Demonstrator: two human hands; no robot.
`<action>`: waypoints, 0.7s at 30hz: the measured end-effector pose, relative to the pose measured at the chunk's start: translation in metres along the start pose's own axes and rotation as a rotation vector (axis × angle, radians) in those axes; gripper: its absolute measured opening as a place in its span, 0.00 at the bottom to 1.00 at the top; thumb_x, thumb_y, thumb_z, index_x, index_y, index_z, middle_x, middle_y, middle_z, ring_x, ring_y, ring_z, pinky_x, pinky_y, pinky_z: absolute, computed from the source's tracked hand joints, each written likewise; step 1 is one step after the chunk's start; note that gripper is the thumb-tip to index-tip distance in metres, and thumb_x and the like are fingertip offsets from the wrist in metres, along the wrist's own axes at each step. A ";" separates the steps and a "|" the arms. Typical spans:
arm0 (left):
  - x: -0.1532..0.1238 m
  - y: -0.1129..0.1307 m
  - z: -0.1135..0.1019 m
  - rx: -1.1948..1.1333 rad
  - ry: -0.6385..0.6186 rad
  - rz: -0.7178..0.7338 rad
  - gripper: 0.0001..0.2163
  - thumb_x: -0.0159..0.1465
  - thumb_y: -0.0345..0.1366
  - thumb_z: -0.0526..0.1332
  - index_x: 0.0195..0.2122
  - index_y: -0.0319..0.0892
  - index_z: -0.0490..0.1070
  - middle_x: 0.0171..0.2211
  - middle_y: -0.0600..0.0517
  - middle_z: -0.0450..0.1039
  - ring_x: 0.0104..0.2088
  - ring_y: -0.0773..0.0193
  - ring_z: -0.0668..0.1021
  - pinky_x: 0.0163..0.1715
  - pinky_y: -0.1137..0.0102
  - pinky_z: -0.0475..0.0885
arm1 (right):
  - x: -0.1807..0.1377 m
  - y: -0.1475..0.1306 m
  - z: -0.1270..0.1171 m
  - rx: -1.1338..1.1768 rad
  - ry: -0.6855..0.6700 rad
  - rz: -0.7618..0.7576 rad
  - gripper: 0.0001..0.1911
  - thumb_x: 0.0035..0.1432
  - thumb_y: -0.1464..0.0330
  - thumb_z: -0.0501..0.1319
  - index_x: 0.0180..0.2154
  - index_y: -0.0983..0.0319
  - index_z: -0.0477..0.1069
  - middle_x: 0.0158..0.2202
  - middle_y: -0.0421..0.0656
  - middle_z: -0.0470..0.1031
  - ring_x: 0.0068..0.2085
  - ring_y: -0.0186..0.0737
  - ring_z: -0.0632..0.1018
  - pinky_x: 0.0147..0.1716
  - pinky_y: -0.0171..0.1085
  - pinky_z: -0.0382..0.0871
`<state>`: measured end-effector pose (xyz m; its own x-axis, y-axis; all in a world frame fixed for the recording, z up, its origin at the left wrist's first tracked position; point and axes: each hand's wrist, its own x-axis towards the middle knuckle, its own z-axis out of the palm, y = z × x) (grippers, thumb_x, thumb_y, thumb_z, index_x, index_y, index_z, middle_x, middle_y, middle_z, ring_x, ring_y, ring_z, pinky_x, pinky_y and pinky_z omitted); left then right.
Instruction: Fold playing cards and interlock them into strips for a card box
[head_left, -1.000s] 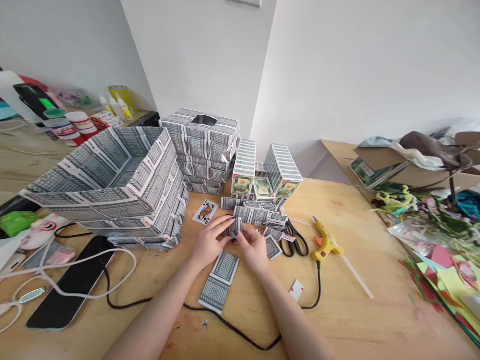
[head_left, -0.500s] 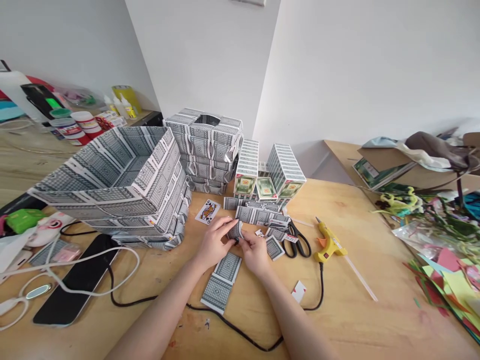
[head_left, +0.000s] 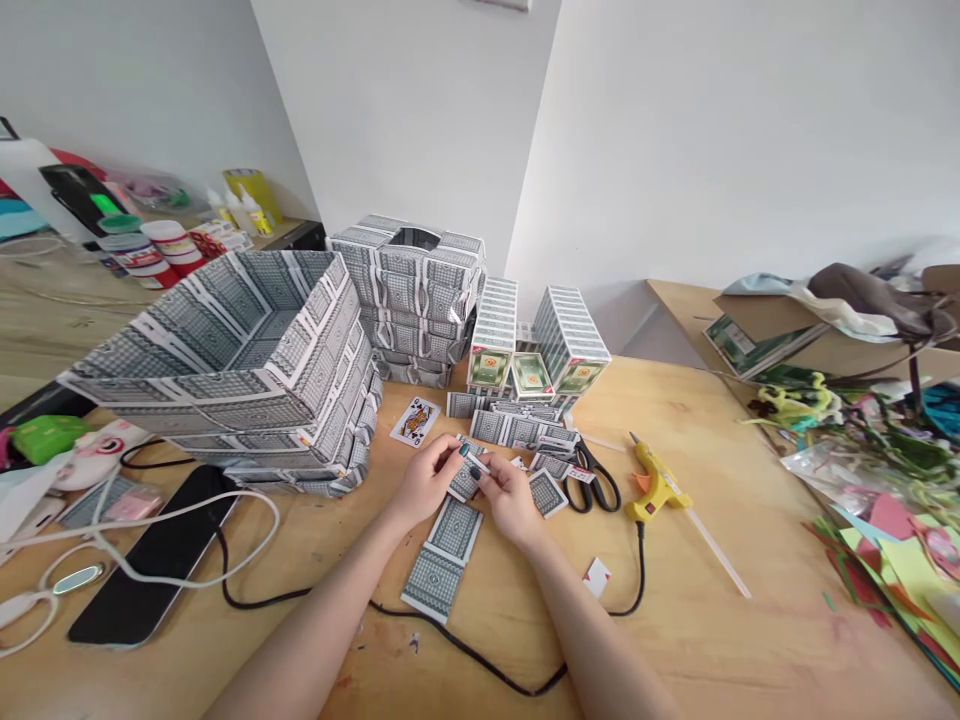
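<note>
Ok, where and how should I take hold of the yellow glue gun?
I'd take the handle, coming from its left with the right hand once that lets go of the card. The glue gun lies on its side, handle toward the near left, nozzle pointing away and glue stick trailing behind, so avoid both ends.

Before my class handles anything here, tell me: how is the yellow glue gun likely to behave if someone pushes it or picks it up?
It probably won't roll: the glue gun lies flat on its side. Lifted, it may feel tugged by the black cord at its handle. The glue stick jutting behind could catch on things.
</note>
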<state>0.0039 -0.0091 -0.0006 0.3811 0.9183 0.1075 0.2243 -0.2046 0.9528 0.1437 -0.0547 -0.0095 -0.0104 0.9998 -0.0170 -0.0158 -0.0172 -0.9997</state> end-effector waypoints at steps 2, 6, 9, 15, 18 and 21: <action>0.000 0.003 -0.001 -0.010 -0.045 0.015 0.09 0.61 0.40 0.51 0.34 0.40 0.66 0.28 0.54 0.67 0.28 0.68 0.69 0.28 0.74 0.65 | 0.000 -0.002 0.000 0.018 -0.029 0.024 0.09 0.52 0.62 0.56 0.28 0.62 0.66 0.23 0.38 0.66 0.24 0.33 0.68 0.24 0.33 0.65; -0.001 0.005 0.002 -0.001 -0.004 0.030 0.09 0.62 0.38 0.49 0.33 0.41 0.64 0.29 0.53 0.66 0.29 0.67 0.69 0.30 0.73 0.65 | 0.002 -0.006 0.001 0.125 0.002 0.085 0.13 0.49 0.58 0.59 0.27 0.62 0.64 0.20 0.36 0.64 0.21 0.32 0.67 0.20 0.32 0.64; -0.002 0.005 0.009 -0.017 0.092 -0.012 0.08 0.62 0.38 0.48 0.35 0.41 0.63 0.28 0.54 0.66 0.27 0.67 0.70 0.27 0.74 0.65 | 0.002 -0.007 0.005 0.183 0.004 0.143 0.17 0.49 0.53 0.58 0.29 0.61 0.62 0.18 0.35 0.64 0.16 0.31 0.65 0.15 0.31 0.62; -0.009 0.005 0.019 0.219 0.180 0.031 0.08 0.62 0.38 0.47 0.33 0.42 0.62 0.24 0.54 0.65 0.25 0.67 0.70 0.25 0.74 0.63 | -0.004 -0.003 0.019 0.019 0.124 0.116 0.18 0.55 0.51 0.49 0.29 0.59 0.59 0.14 0.35 0.62 0.13 0.33 0.63 0.11 0.32 0.57; -0.012 0.006 0.023 0.334 0.189 0.096 0.07 0.62 0.36 0.47 0.34 0.42 0.61 0.24 0.54 0.67 0.24 0.67 0.71 0.24 0.74 0.63 | -0.007 -0.001 0.023 -0.118 0.307 0.046 0.17 0.57 0.54 0.47 0.28 0.59 0.59 0.19 0.38 0.64 0.17 0.34 0.65 0.15 0.33 0.59; -0.015 0.007 0.026 0.401 0.166 0.110 0.07 0.62 0.36 0.48 0.35 0.43 0.62 0.25 0.53 0.69 0.23 0.67 0.72 0.23 0.73 0.63 | -0.008 0.001 0.024 -0.289 0.435 -0.027 0.16 0.59 0.57 0.45 0.26 0.59 0.60 0.22 0.40 0.65 0.21 0.36 0.66 0.21 0.35 0.61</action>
<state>0.0231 -0.0331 -0.0025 0.2802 0.9189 0.2775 0.5326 -0.3894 0.7515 0.1203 -0.0630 -0.0099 0.4035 0.9126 0.0655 0.2666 -0.0487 -0.9626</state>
